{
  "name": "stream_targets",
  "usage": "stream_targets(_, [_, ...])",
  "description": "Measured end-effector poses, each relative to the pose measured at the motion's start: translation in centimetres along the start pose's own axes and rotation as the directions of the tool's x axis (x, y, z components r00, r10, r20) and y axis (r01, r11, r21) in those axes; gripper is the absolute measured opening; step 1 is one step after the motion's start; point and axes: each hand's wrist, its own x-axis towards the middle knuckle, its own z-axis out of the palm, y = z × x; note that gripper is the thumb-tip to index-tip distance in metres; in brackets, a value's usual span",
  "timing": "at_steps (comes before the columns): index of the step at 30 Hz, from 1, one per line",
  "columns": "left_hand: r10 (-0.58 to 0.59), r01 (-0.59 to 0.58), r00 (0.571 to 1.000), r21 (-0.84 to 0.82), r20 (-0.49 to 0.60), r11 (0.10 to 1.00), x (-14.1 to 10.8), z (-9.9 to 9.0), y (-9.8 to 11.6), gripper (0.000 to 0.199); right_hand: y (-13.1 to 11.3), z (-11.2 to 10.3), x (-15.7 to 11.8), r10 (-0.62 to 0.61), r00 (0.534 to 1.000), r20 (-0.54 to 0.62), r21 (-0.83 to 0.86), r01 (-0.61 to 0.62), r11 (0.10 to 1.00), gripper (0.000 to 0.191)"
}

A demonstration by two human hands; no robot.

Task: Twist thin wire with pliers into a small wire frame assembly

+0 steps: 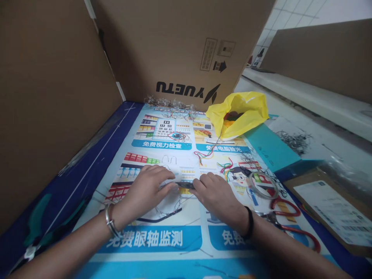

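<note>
– Printed sheet (139, 267) laid over a dark blue surface (95, 155). State the position of the hands.

– Hands apart, facing each other. Right hand (215, 192) closed around one end of a slim dark tool (184, 185), which lies in the gap between them. Left hand (151, 184) has thumb and fingers at the tool's other end; whether it grips anything cannot be determined.

– Edges and room?

– Sheet runs between both forearms, with loose thin wires on it. Blue strip left of the left hand, then a cardboard panel (49, 77). Cardboard wall (162, 46) closes the far side, beyond both hands.

– Obstructions, nearest first?

– Green-handled pliers (37, 217) left of the left forearm. Red-handled pliers (273, 217) just beside the right wrist, partly hidden by the forearm. Brown package (328, 209) farther right. Clear ring (252, 186) past the right wrist; coloured wires (226, 167) just beyond the right hand. Turquoise box (273, 149) and open yellow bag (250, 124) farther out, right. Silvery wire tangle (171, 104) at the wall's foot.
</note>
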Motion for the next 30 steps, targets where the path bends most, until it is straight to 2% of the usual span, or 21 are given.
stream_targets(3, [0.033, -0.041, 0.994, 0.071, 0.104, 0.997, 0.7, -0.4, 0.5, 0.012, 0.0, 0.0, 0.1, -0.003, 1.000, 0.009, 0.011, 0.003, 1.000, 0.018])
stream_targets(5, [0.036, -0.048, 0.992, 0.099, 0.118, 0.994, 0.9, -0.4, 0.7, 0.016, 0.0, -0.2, 0.1, 0.006, 1.000, 0.021, 0.027, -0.007, 1.000, 0.018])
stream_targets(12, [0.002, 0.003, 0.999, 0.089, -0.048, 0.996, 0.1, 0.3, 0.3, 0.013, 0.7, -1.3, -0.1, 0.060, 0.991, 0.119, 0.189, -0.082, 0.979, 0.025])
stream_targets(17, [-0.032, 0.038, 0.992, 0.047, -0.122, 0.998, -0.5, 0.7, -0.2, 0.012, 0.8, -0.9, 0.1, 0.124, 0.979, 0.162, 0.080, -0.138, 0.987, 0.021])
stream_targets(21, [-0.067, 0.071, 0.988, 0.029, -0.136, 0.997, -0.8, 0.9, -0.5, 0.013, 0.7, 0.0, 0.3, 0.118, 0.986, 0.113, 0.108, -0.130, 0.986, 0.032])
stream_targets(25, [-0.082, 0.085, 0.985, 0.019, -0.150, 0.996, -0.9, 1.2, -0.6, 0.013, 1.1, 0.1, 0.2, 0.054, 0.996, 0.074, 0.217, -0.069, 0.974, 0.045])
stream_targets(30, [-0.076, 0.078, 0.983, 0.003, -0.167, 0.997, -1.0, 1.3, -0.5, 0.013, 0.4, -0.8, 0.4, 0.062, 0.998, -0.020, 0.446, -0.047, 0.894, 0.026])
